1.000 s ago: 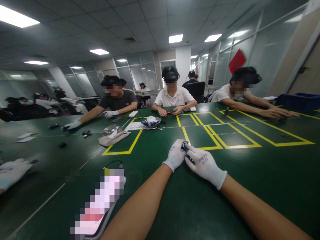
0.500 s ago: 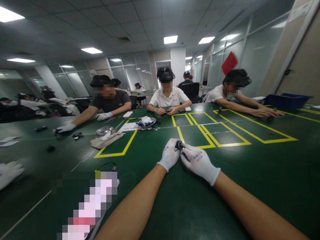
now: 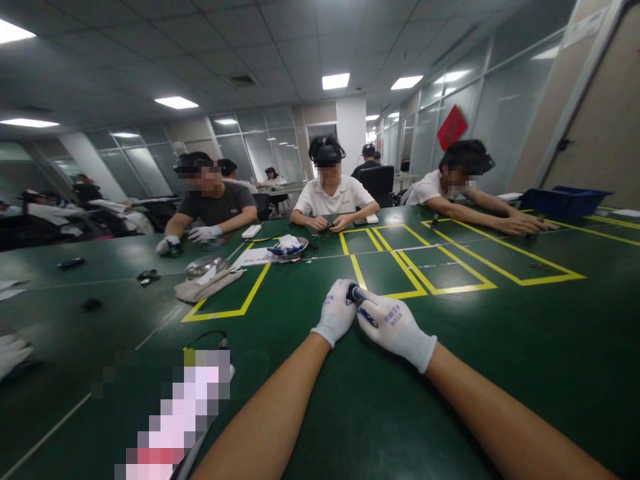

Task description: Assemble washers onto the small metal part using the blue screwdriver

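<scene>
- We see little change at our own hands: our white-gloved left hand [image 3: 336, 308] and white-gloved right hand [image 3: 397, 327] meet in the same pose as a second ago.
- Our left fingers are clamped around a small dark rounded piece with a pale rim [image 3: 353, 293]; our right fingers are also pressed in on it, though their tips are partly hidden. We cannot tell its material.
- The piece sits between our hands, over the green glossy surface [image 3: 425, 400], on our side of the yellow tape rectangles [image 3: 465, 290].
- Our view has turned slightly right, so everything has slid left in it; the piece has kept its place in our grip. We judge that the handling is at the same stage.
- Across from us, toward the far left corner of the surface, a co-worker's outstretched white-gloved hand [image 3: 169, 245] has drawn inward. It is well apart from our hands, so we judge our work unaffected.
</scene>
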`<move>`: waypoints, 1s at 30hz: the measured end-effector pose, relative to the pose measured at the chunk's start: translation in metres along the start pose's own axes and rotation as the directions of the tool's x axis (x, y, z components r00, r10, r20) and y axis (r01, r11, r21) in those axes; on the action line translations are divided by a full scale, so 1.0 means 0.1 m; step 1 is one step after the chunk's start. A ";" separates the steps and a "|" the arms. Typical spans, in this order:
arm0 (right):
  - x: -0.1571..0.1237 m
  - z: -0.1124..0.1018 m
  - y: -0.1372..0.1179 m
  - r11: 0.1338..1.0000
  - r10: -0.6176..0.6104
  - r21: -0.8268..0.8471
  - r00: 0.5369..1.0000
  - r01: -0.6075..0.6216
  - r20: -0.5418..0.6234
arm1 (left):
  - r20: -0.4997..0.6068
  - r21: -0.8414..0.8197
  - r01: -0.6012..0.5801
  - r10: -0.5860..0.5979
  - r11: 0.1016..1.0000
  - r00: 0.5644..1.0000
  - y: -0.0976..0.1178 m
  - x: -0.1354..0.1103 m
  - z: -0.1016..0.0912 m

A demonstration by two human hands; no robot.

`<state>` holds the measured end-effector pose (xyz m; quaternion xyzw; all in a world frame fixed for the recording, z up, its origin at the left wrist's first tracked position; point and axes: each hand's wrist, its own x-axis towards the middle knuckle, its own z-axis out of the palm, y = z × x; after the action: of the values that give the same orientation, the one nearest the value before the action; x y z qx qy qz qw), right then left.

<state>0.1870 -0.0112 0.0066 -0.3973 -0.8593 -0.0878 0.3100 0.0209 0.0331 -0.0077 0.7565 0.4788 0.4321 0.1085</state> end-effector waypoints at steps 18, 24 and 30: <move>-0.01 -0.08 0.12 0.938 0.259 0.265 0.959 -0.222 -0.114 | -0.046 0.052 0.042 -0.040 0.998 0.998 0.00 -0.01 -0.05; 0.02 -0.06 -0.02 0.971 0.077 0.233 0.994 -0.059 -0.072 | -0.001 0.015 0.035 -0.035 0.999 0.999 -0.01 0.00 -0.03; 0.02 -0.04 -0.02 0.997 0.011 0.075 1.000 -0.011 -0.001 | 0.028 0.003 -0.013 0.013 1.000 1.000 -0.01 -0.01 -0.03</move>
<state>0.1866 -0.0127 0.0116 -0.3901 -0.8596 -0.0542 0.3257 0.0176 0.0316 -0.0072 0.7658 0.4729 0.4213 0.1113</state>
